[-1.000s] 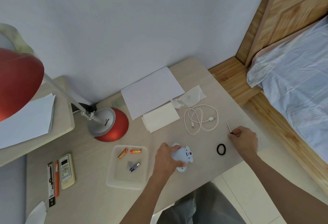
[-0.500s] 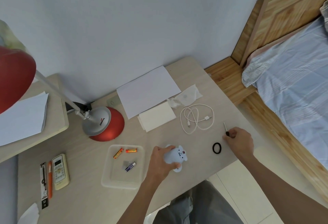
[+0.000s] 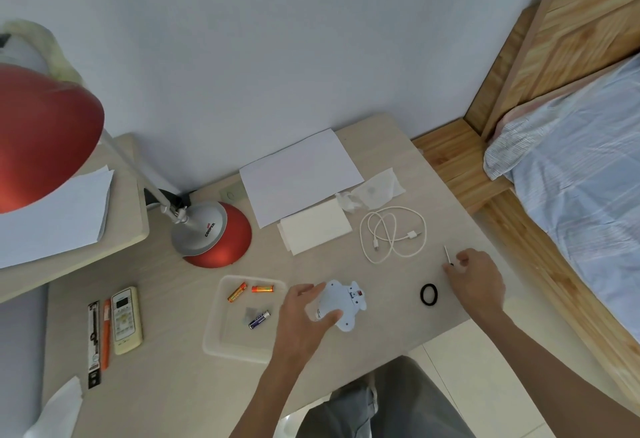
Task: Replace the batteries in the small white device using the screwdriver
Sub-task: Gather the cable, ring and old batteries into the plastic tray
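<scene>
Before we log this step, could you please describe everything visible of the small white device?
The small white device is pale, smooth and plastic-looking, with a rounded, animal-like outline and a tiny red spot near one end. It lies on the desk, between the clear tray and a black ring; the left hand grips its left side.

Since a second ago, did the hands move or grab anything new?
Almost nothing. The left hand still holds the white device, only its grip has slid back, so more of it shows. The right hand still pinches the screwdriver beside the black ring. The batteries in the tray stayed put.
</scene>
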{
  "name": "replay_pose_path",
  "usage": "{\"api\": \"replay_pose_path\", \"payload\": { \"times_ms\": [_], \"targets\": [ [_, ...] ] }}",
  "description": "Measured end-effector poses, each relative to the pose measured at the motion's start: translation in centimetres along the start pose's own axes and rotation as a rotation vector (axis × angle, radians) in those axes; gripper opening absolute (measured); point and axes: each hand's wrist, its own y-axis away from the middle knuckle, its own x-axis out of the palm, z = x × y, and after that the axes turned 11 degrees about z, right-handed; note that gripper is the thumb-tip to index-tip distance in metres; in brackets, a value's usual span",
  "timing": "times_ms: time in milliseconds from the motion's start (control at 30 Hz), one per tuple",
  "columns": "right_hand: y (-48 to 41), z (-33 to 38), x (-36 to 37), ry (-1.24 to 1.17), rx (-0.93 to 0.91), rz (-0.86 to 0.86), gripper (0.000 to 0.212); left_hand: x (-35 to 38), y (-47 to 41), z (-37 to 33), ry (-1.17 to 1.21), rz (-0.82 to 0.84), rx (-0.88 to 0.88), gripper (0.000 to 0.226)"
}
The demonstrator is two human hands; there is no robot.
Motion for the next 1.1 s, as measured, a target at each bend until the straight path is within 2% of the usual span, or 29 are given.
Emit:
{"api": "replay_pose_path", "payload": {
  "times_ms": [167, 333, 467, 633, 767, 967, 1100],
  "targets": [
    [3.2, 1.8, -0.3, -0.142, -0.12, -0.133, 0.034, -2.3, 1.0, -0.2, -0.182, -0.126, 0.094, 0.055],
    [7.3, 2.7, 1.0, -0.204, -0.124, -0.138, 0.037, -2.7, -1.8, -4.2, -0.435, -0.114, 0.282, 0.055],
    [8.9, 2.3, 3.0, -0.204, -0.036, -0.077, 0.036, -1.2, -5.7, -8.6, -0.643, 0.0, 0.417, 0.064],
    [9.1, 1.9, 4.4, -0.135, 0.072, 0.043, 0.037, 1.5, -11.5, -12.0, -0.868, 0.265, 0.481, 0.099],
    [8.7, 1.7, 4.8, -0.093, 0.097, 0.127, 0.037, 3.7, -15.5, -12.8, -0.977, 0.395, 0.474, 0.123],
    [7.6, 2.1, 5.2, -0.045, 0.063, 0.142, 0.033, 6.1, -18.8, -12.7, -1.031, 0.519, 0.447, 0.128],
    [6.8, 2.5, 5.6, -0.039, 0.031, 0.168, 0.023, 6.8, -19.0, -11.7, -1.111, 0.494, 0.482, 0.122]
  ]
}}
